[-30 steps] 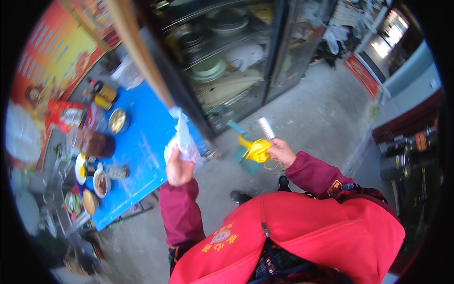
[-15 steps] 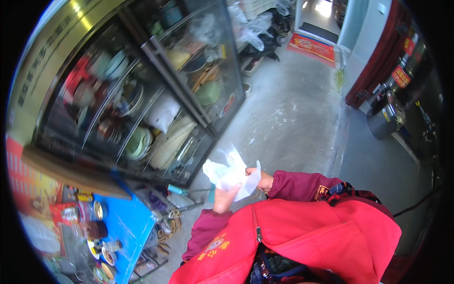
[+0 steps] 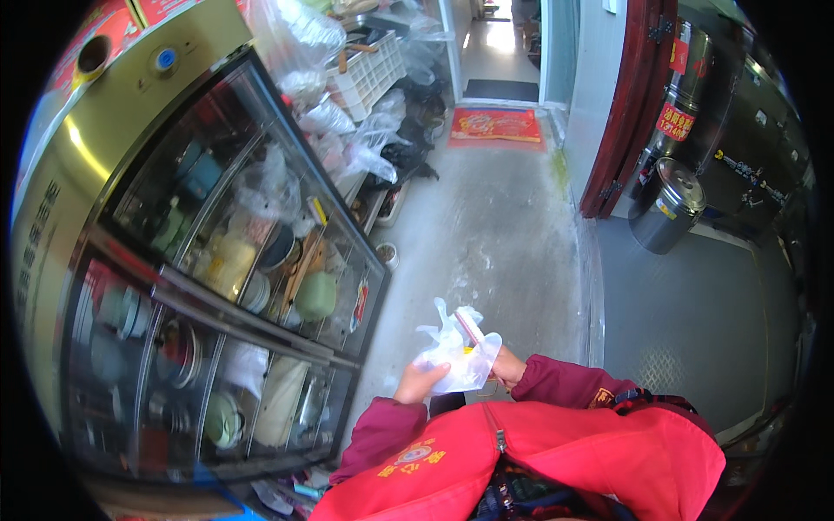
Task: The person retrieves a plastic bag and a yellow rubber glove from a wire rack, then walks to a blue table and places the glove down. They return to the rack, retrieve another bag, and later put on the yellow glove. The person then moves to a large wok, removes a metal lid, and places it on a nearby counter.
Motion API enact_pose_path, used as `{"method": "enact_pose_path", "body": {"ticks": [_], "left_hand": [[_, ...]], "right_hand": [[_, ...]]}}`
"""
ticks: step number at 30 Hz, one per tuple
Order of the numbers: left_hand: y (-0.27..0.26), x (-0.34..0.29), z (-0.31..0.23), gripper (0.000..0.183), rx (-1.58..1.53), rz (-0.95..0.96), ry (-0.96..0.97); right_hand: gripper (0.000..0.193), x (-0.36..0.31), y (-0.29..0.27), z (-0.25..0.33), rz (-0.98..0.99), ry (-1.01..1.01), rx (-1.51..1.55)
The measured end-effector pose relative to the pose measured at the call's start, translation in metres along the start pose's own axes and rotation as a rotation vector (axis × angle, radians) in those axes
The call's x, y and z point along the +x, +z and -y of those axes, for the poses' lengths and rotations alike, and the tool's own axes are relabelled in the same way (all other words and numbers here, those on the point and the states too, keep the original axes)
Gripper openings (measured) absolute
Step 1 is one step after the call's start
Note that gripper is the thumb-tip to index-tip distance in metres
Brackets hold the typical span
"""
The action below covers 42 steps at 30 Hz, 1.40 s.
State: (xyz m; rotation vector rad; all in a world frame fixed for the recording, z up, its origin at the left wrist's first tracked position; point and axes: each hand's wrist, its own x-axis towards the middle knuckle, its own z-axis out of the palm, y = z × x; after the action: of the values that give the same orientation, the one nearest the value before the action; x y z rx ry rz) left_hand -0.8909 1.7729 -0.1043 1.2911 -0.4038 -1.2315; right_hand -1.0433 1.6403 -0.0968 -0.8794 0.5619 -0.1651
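Note:
In front of my chest, a thin translucent white plastic bag (image 3: pixel 460 369) is bunched between my hands. My left hand (image 3: pixel 420 382) pinches its left side, thumb on top. On its other side, my right hand (image 3: pixel 508 368) is closed, its fingers partly hidden behind the plastic. A pale strip with a reddish edge (image 3: pixel 470 325) sticks up beside the bag near my right hand, and a bit of yellow shows below it; I cannot make out what it is. Maroon sleeves cover both forearms, over a red apron or vest (image 3: pixel 434 447).
A glass-door cabinet (image 3: pixel 261 339) full of dishes stands at the left. Beyond it are a white plastic crate (image 3: pixel 369 76) and piled plastic bags. Concrete floor (image 3: pixel 495 226) runs to a red mat (image 3: pixel 496 125) at a doorway. A lidded metal pot (image 3: pixel 667 208) stands at the right.
My view has swung, bringing more of the left cabinet and the doorway into sight. The blue table has almost left the picture. The strip now shows beside the bag; both hands keep hold.

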Motion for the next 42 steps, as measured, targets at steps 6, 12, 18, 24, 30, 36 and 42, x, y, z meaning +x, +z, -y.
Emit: {"method": "enact_pose_path", "body": {"ticks": [6, 12, 18, 24, 30, 36, 42], "left_hand": [[-0.046, 0.122, -0.083, 0.034, 0.026, -0.026, 0.083], [-0.047, 0.239, -0.176, 0.029, 0.456, -0.067, 0.529], [0.009, 0.325, -0.23, 0.033, 0.541, 0.657, 0.458], [0.064, 0.445, -0.292, 0.036, 0.04, 0.61, -0.315], [0.138, 0.597, -0.346, 0.058, 0.045, 0.933, -0.466], [0.158, 0.709, -0.363, 0.073, 0.91, 0.481, 0.328], [0.144, 0.852, -0.412, 0.061, 0.367, 1.293, 0.043]], "right_hand": [[0.008, 0.094, -0.049, 0.074, -0.182, -0.046, 0.04], [0.007, 0.167, -0.082, 0.154, -0.327, -0.166, 0.063], [0.006, 0.226, -0.142, 0.212, -0.457, -0.226, 0.175], [0.005, 0.329, -0.251, 0.278, -0.45, -0.27, 0.217], [0.012, 0.423, -0.315, 0.405, -0.359, -0.269, 0.206], [0.017, 0.494, -0.356, 0.505, -0.224, -0.268, 0.171], [0.018, 0.596, -0.389, 0.576, -0.273, -0.308, 0.314]]}}
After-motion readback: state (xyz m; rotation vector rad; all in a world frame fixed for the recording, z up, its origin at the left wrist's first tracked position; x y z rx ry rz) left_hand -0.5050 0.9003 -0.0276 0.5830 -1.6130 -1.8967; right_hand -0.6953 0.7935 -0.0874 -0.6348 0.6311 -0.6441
